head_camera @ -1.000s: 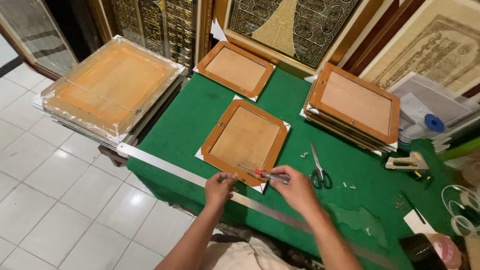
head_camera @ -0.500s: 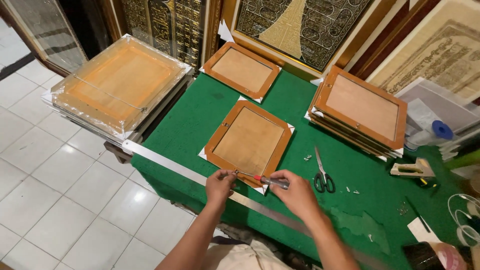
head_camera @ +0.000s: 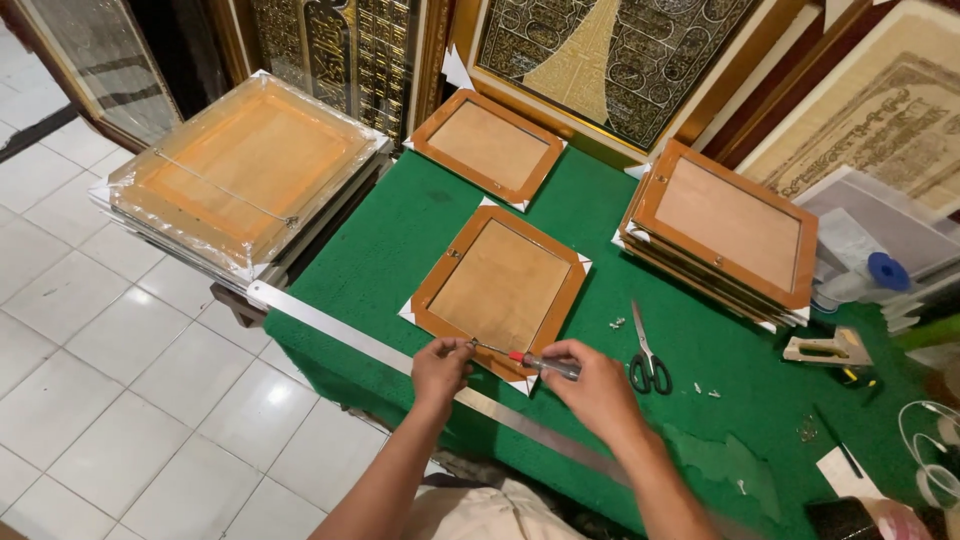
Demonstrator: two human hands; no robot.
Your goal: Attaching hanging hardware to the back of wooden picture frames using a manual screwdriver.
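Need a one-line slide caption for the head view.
Right hand drives a red-handled screwdriver into the near edge of a face-down brown wooden picture frame on the green felt table; left hand steadies the spot.

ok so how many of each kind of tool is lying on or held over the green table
screwdriver: 1, in the right hand
scissors: 1
long metal ruler: 1
staple gun: 1
total: 4

Even indoor light, moderately bright, sharp mid-frame.
Glare patches on the white floor tiles (head_camera: 150, 420) and the plastic-wrapped frame stack (head_camera: 240, 170); soft short shadows under the frames on the green worktop (head_camera: 700, 350). Wide-angle bending at the edges. Bottom right corner dim and blurred; forearms slightly soft.
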